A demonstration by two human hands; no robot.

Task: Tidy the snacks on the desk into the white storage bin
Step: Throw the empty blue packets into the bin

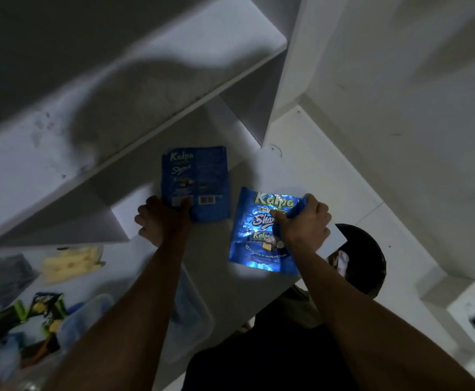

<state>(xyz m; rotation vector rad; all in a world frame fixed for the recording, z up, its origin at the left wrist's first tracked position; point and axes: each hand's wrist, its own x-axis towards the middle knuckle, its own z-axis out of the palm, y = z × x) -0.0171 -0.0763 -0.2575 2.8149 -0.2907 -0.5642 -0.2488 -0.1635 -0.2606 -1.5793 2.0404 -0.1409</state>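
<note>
A person reaches out with both bare arms over a smooth white surface (216, 266). The light is dim.

The left hand (161, 220) pinches the bottom corner of a flat blue snack bag (195, 179). The thumb sits on top by the bar code. This bag is a tall rectangle and looks dull and a bit wrinkled. It lies on the surface under a white shelf (134, 114).

The right hand (304, 218) has its fingers curled round the top right corner of a second blue bag (254, 235). This one is shiny and crinkly like foil, with big white and green letters on it. It lies flat near the edge of the surface, just beside the first bag but not touching it.

Near the person, under the left arm, sits a see-through plastic bin (194, 320) with round corners. It looks blurry, and something blue shows inside it.

On the far left lie more snacks: a pale yellow pack (70, 262), some black and green packets (44, 309), and a dark grey lump (3, 275) too blurry to name.

Down on the floor to the right stands a round black bucket (367, 258) with some wrappers inside.
</note>
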